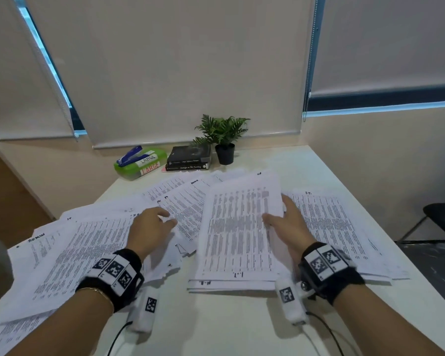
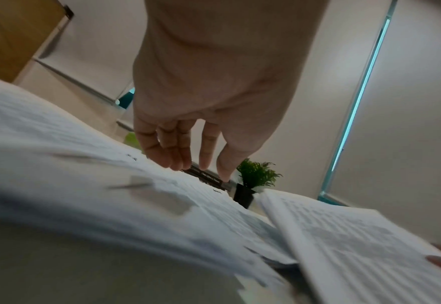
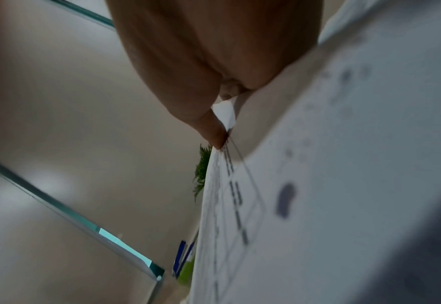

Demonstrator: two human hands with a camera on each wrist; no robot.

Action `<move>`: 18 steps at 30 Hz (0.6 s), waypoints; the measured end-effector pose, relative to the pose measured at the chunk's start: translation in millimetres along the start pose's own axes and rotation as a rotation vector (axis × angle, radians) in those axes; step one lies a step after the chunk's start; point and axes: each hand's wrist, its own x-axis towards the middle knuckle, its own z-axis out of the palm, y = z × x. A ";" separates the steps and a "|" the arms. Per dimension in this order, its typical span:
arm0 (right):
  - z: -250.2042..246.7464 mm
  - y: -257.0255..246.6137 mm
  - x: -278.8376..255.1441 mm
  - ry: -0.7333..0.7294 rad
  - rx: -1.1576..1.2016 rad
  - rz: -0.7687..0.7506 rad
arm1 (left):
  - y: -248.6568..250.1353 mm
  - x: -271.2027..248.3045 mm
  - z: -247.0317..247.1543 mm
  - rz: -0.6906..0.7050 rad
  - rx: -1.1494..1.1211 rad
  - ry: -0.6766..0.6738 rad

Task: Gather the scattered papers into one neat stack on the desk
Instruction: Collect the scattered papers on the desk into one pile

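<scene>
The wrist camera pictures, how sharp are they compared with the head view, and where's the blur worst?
Head view: mostly sharp, the print on the white printed sheets is only slightly soft, and straight edges bow from the wide lens. Left wrist view: the left hand is fairly clear, the near paper smeared. Right wrist view: blurriest of all, the right hand and the page edge both soft.

R hand [image 3: 209, 61] thumb on paper sheet [image 3: 344, 185] edge — blurred; fern [image 3: 202, 174], blue/green box [image 3: 185, 265] behind.

Blurred print on papers [image 3: 344, 164]
</scene>
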 end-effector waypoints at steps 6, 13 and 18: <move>-62.3 -4.4 22.5 0.124 -0.129 0.091 | -55.9 31.1 -27.0 -0.199 0.192 0.016; -110.1 6.8 28.2 0.165 -0.317 0.185 | -153.9 57.4 -70.0 -0.483 0.297 0.007; -120.3 5.1 26.9 0.059 -0.492 0.278 | -254.2 82.9 -76.8 -0.524 0.079 0.021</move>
